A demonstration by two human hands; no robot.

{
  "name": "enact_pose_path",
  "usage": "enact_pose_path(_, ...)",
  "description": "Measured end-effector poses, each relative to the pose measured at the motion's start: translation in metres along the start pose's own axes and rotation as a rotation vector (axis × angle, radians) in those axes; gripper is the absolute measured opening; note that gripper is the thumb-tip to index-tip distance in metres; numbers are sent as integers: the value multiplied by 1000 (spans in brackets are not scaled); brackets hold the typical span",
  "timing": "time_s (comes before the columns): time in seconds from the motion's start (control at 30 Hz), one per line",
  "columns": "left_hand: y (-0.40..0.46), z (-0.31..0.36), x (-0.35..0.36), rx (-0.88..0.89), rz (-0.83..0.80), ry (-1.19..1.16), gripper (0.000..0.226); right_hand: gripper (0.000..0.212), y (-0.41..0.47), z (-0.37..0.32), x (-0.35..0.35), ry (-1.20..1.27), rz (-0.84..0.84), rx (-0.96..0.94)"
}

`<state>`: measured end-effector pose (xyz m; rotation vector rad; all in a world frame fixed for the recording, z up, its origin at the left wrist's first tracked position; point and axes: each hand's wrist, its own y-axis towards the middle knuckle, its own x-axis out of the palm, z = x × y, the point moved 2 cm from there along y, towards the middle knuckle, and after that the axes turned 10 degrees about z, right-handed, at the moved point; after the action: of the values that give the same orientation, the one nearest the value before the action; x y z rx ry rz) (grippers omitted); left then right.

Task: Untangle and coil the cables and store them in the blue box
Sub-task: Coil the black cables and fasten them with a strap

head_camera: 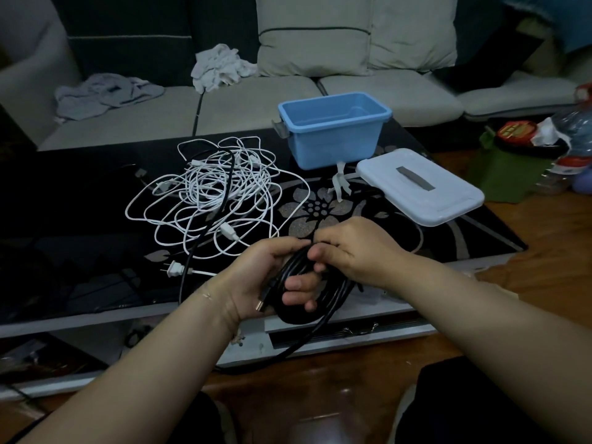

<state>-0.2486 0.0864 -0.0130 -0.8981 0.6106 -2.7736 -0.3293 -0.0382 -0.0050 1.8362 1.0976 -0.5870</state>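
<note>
My left hand grips a coil of black cable near the table's front edge, fingers wrapped through the loops. My right hand pinches the same coil at its top. A loose length of the black cable runs down under the table edge and back up across the table into a tangled heap of white cables at the middle left. A white two-pin plug lies in front of the heap. The blue box stands open and empty at the back of the table.
The box's white lid lies flat to the right of the box, with white cable ties beside it. The black glass table has a flower pattern. A sofa with cushions and cloths sits behind. Clutter lies on the floor at right.
</note>
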Motion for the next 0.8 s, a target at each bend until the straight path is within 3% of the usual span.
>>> enact_pose_path(0.1, 1, -3, -1, -39, 5, 101, 52, 81, -1, 0, 4, -60, -30, -52)
enact_pose_path(0.2, 0, -1, 2, 2, 39, 210, 64, 112, 0, 0, 4, -103, -69, -38)
enact_pose_path(0.27, -4, 2, 6, 56, 62, 246, 63, 113, 2, 1, 4, -57, -53, -12)
enact_pose_path(0.4, -7, 6, 1, 118, 23, 223, 53, 78, 3, 5, 6, 213, 24, 121)
enact_pose_path(0.47, -9, 10, -6, 152, -5, 232, 47, 74, 3, 7, 7, 303, 8, 176)
enact_pose_path(0.73, -18, 28, -24, 200, 120, 348, 38, 23, 1, 8, 4, 540, -212, 386)
enact_pose_path(0.8, -21, 31, -28, 201, 131, 357, 31, 27, 0, 7, 3, 536, -294, 433)
